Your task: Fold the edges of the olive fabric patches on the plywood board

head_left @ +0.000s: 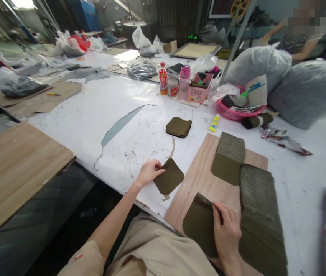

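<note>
My left hand pinches the left corner of a small olive fabric piece, just above the white table near its front edge. To the right, my right hand has its thumb and fingers closed at the upper right edge of a larger olive fabric piece on a wooden board. Beside that hand lie two overlapping stacks of olive fabric, a smaller stack and a larger stack, their layered edges fanned out. A small pile of olive pieces rests farther back on the table.
A yellow glue tube, a pink basin, a pink box and bottles stand behind. Large stuffed bags fill the back right, near another person. Another wooden board is at left, across a dark gap.
</note>
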Tool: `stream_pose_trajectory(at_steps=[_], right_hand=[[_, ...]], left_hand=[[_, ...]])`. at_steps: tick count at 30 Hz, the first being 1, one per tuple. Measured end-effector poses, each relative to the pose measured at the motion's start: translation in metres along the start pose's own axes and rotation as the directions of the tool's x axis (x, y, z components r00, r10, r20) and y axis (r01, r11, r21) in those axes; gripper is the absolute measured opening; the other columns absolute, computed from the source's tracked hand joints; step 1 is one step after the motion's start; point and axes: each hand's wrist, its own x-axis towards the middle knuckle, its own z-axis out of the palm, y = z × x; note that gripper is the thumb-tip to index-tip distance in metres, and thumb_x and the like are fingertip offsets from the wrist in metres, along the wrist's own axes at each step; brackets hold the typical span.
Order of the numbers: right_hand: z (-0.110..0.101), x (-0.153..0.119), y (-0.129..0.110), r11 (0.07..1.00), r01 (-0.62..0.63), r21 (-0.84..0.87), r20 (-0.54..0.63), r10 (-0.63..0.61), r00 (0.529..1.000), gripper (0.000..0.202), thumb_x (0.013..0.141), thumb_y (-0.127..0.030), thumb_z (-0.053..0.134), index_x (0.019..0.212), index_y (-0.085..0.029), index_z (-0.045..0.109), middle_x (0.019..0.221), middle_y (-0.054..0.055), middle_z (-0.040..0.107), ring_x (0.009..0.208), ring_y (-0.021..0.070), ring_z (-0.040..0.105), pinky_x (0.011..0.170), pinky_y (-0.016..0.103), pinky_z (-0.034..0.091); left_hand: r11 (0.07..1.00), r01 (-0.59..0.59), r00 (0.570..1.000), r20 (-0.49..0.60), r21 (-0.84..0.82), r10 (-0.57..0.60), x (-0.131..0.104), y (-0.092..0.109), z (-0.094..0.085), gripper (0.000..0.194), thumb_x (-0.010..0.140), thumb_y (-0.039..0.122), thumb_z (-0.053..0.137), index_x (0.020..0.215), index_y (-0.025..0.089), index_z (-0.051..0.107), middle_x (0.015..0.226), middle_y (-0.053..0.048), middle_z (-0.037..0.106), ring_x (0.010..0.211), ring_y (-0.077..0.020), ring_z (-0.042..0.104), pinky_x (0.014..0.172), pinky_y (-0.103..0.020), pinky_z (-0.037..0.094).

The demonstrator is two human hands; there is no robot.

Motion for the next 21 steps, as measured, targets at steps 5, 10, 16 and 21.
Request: stream_pose_trajectory(at_steps=[5, 10, 16, 21], right_hand=[[-0.007, 0.021, -0.017, 0.988, -0.106, 0.115, 0.019, 0.105, 0.994, 0.017, 0.093, -0.033, 0.057, 0.106, -0.024, 0.065, 0.101, 0.007, 0.069, 0.093, 0.0238, 0.064, 0.087, 0.043, 0.050], [-0.009, 0.076, -0.062, 0.849, -0.359, 0.389, 0.209, 0.298, 0.931, 0.038, 0.087, -0.046, 0.061, 0.114, -0.019, 0.063, 0.106, 0.010, 0.070, 0.091, 0.0227, 0.066, 0.078, 0.038, 0.054], [-0.026, 0.114, -0.107, 0.717, -0.384, 0.582, 0.314, 0.237, 0.919, 0.034, 0.081, -0.040, 0.066, 0.109, -0.020, 0.065, 0.093, 0.005, 0.073, 0.085, 0.0210, 0.067, 0.079, 0.034, 0.052], [-0.041, 0.096, -0.123, 0.632, -0.375, 0.678, 0.264, 0.267, 0.927, 0.024, 0.082, -0.039, 0.066, 0.097, -0.021, 0.068, 0.090, 0.003, 0.072, 0.081, 0.0181, 0.064, 0.075, 0.029, 0.050]], left_hand=[[0.894, -0.038, 0.999, -0.016, -0.446, 0.035, -0.015, 0.017, -0.004, 0.021, 0.078, 0.033, 0.067, 0.073, 0.018, 0.054, 0.071, 0.003, 0.059, 0.068, -0.0123, 0.056, 0.064, -0.024, 0.043], [0.758, -0.033, 0.987, 0.097, -0.652, 0.127, -0.032, 0.059, -0.018, 0.024, 0.074, 0.031, 0.073, 0.084, 0.017, 0.057, 0.077, 0.001, 0.064, 0.073, -0.0128, 0.061, 0.065, -0.022, 0.045], [0.711, -0.174, 0.945, 0.087, -0.681, 0.315, -0.056, 0.098, -0.032, 0.023, 0.076, 0.026, 0.073, 0.094, 0.017, 0.062, 0.085, 0.001, 0.066, 0.079, -0.0129, 0.062, 0.070, -0.022, 0.047], [0.695, -0.283, 0.933, -0.022, -0.661, 0.358, -0.073, 0.103, -0.034, 0.031, 0.078, 0.023, 0.072, 0.107, 0.019, 0.062, 0.088, 0.000, 0.066, 0.084, -0.0133, 0.062, 0.076, -0.023, 0.047]])
